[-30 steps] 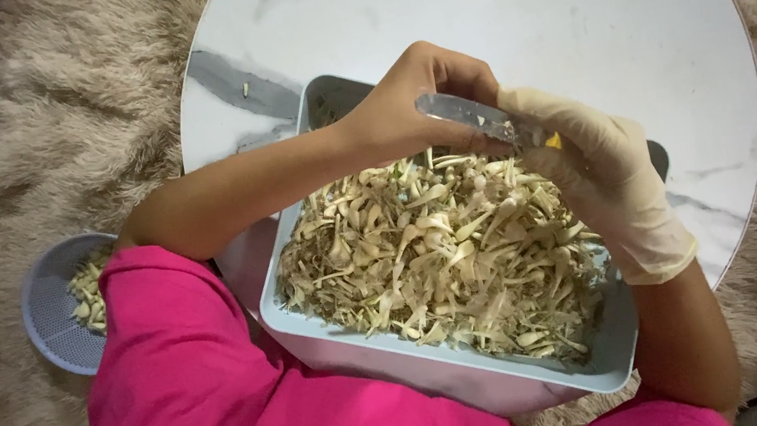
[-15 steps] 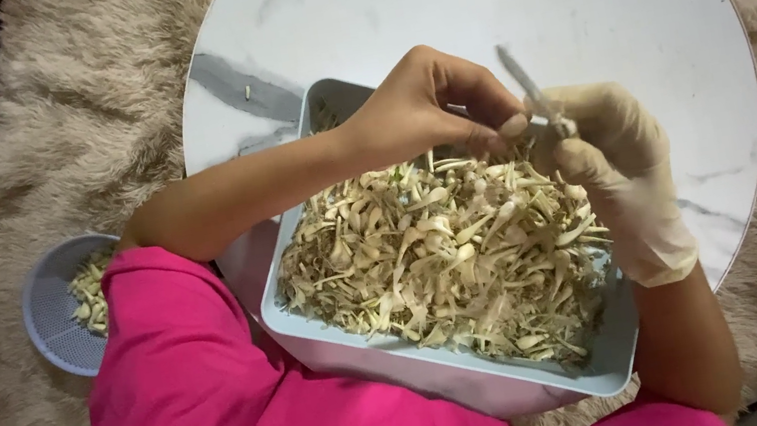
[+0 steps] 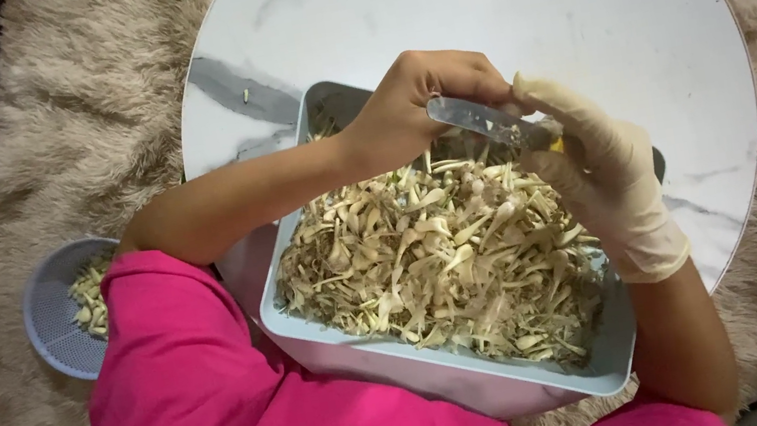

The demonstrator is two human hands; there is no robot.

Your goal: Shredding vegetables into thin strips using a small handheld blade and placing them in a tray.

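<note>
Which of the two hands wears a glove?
The right hand, in a pale glove and gripping the knife over the tub. The left hand is bare.

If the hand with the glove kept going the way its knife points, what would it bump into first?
Most likely the bare left hand. The gloved right hand holds a knife whose blade points up-left, with its tip right at the left hand's fingers. Depth is hard to judge, so it may already touch.

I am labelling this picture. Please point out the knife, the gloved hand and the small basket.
knife (image 3: 475,120), head view, middle of blade.
right hand (image 3: 606,169), head view, back of glove.
small basket (image 3: 54,335), head view, bare mesh wall.
</note>
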